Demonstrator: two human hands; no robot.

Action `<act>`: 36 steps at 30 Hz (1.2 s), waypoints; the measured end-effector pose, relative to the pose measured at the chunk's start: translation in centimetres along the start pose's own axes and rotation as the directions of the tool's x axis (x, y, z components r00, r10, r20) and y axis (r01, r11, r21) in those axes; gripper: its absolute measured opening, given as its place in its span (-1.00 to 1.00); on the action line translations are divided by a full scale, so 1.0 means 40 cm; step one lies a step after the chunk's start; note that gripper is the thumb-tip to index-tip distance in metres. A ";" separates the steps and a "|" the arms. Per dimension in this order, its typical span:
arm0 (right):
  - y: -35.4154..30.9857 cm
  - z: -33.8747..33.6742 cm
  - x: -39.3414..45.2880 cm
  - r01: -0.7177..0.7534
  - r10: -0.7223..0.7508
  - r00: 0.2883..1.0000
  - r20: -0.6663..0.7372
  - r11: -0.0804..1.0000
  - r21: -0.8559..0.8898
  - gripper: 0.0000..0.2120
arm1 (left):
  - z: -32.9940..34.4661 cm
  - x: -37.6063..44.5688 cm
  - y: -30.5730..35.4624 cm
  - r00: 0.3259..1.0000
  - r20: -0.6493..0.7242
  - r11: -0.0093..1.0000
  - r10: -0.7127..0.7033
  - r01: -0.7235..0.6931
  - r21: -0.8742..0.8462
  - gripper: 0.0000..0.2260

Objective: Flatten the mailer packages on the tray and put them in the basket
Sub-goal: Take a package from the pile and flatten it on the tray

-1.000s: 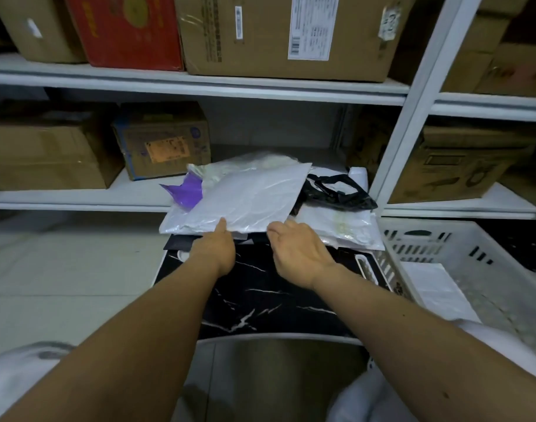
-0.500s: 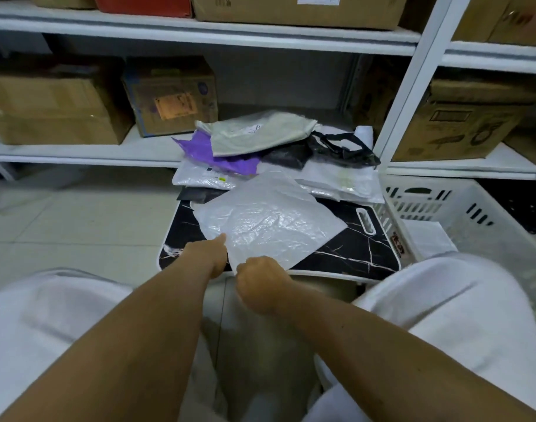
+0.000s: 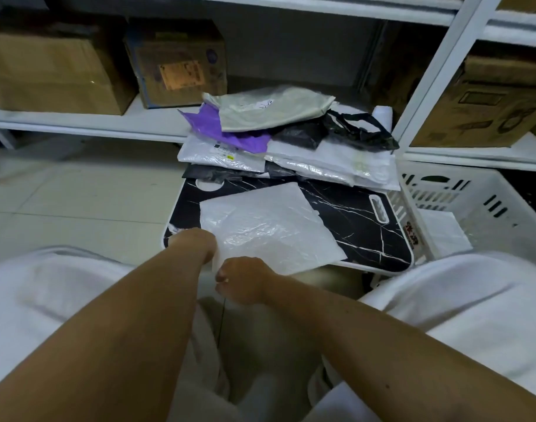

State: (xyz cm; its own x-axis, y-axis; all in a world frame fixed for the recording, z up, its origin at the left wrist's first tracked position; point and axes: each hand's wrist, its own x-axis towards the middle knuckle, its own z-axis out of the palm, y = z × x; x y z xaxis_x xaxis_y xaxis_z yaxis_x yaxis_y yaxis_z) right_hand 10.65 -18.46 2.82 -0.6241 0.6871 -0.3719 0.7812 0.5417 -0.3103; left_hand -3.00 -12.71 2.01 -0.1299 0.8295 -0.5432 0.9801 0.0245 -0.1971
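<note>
A crinkled white plastic mailer lies on the black marble-patterned tray with a white rim at the centre of the frame, turned at an angle so one corner points toward the person and hangs past the tray's near edge. Both bare hands meet at that near corner: the left hand is curled with its fingers closed on the mailer's lower left edge, and the right hand just beside it, slightly lower in the frame, is closed into a fist pinching the same corner. At the far end of the tray sits a loose pile of other packages: a pale beige-white mailer on top, a purple plastic bag poking out beneath it to the left, a black plastic bag with handles to the right, and flat white and clear mailers underneath. Touching the tray's right side, in the right of the frame, stands a white slotted plastic basket with a flat white mailer already lying inside. Behind everything, a white metal shelf runs across the upper frame holding brown cardboard boxes, with more boxes in the upper right. The person's knees in white clothing fill the lower left and lower right, over a pale tiled floor.
</note>
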 end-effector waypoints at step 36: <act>0.436 0.090 -0.022 -0.572 0.535 0.787 -0.307 0.819 -0.039 -0.45 | 0.096 0.109 0.356 0.824 -0.455 0.914 0.338 -0.402 -0.050 -0.46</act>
State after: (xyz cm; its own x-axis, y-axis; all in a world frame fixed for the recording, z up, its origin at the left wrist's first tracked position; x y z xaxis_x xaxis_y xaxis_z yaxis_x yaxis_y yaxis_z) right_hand 24.77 -11.35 -5.42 -0.0699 0.9793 -0.1899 0.9975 0.0697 -0.0077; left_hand 9.81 -10.88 -6.28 0.2921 0.9457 -0.1424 0.9558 -0.2834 0.0786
